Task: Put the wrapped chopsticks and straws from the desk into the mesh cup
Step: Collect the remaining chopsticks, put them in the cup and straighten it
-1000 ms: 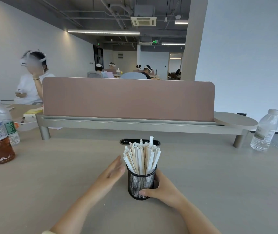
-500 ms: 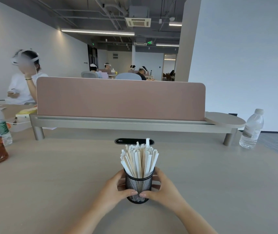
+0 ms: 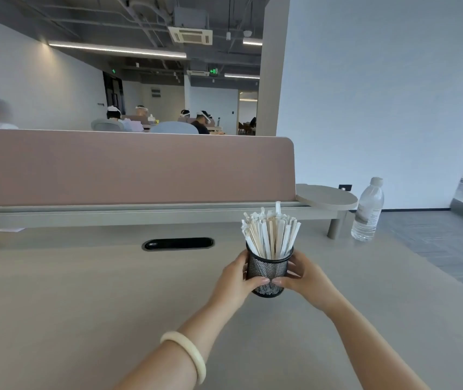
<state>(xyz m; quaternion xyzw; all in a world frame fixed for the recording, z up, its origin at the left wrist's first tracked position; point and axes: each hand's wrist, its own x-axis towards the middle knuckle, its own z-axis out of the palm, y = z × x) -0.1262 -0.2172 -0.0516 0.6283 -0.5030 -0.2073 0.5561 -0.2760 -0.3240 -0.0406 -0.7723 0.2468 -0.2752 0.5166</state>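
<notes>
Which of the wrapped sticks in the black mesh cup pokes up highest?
The white paper-wrapped stick at the back right of the bundle; its tip rises clear above all the others in the black mesh cup.

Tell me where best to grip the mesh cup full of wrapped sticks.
Grip the mesh cup round its lower wall from both sides, as the left hand and right hand do. It stands upright; the wrapped chopsticks and straws fan above the rim, blocking a top approach.
</notes>
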